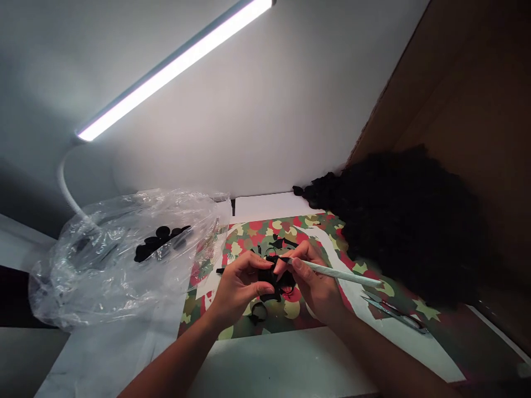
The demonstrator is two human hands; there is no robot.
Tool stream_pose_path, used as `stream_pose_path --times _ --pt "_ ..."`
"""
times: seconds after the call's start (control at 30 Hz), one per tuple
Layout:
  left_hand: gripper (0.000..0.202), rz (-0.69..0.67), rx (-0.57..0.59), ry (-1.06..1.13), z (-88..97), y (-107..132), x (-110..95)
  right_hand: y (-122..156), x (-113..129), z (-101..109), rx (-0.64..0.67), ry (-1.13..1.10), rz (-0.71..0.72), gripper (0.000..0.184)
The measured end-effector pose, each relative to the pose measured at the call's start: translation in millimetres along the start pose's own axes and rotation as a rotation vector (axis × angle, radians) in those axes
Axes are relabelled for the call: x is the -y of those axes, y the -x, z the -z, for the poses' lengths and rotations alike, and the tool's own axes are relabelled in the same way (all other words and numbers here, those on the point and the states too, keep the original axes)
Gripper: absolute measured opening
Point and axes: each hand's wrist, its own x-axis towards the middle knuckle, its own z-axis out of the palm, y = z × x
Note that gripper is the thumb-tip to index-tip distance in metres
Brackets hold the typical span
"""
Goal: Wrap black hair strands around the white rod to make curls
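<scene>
Where brightest, pale wall (257,138) beyond hands (238,284) (319,290) and patterned sheet (269,327).

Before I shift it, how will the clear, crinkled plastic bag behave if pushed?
The bag is probably floppy, given its loose folds, and likely light, being see-through film. The round black pieces within its outline may shift too.

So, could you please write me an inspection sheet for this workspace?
Surface: patterned sheet on a pale tabletop.
Job's things: black piece between both hands; pen-like tool with pale handle.
Clutter: black scraps on the sheet; clear plastic bag with black discs; heap of black pieces; scissors-like tool.
Hands: left hand pinches the black piece; right hand grips the pen-like tool, tip near it.
Cables: nothing seen.
Surroundings: lit bar lamp, cardboard panel, pale wall.
</scene>
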Motion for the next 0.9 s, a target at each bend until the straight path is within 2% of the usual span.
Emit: stream_pose_path --times 0.37,0.5,0.63,0.73,0.9 --pt "0.033 0.145 -0.01 0.081 0.3 0 0 -3 7 -5 -0.015 -0.147 -0.078 0.024" --pt "0.031 0.142 -0.004 0.049 -1.1 0 0 -4 7 -5 -0.014 -0.182 -0.095 0.024" --pt "0.023 0.079 -0.04 -0.084 -2.6 1 -3 -4 9 -5 0.006 -0.161 -0.149 0.024" --pt "0.019 0.021 -0.064 -0.189 -1.3 1 -4 -4 9 -3 -0.002 -0.1 -0.138 0.023" --pt "0.017 0.02 -0.035 -0.283 2.0 1 1 -5 6 5 -0.039 0.181 -0.023 0.022"
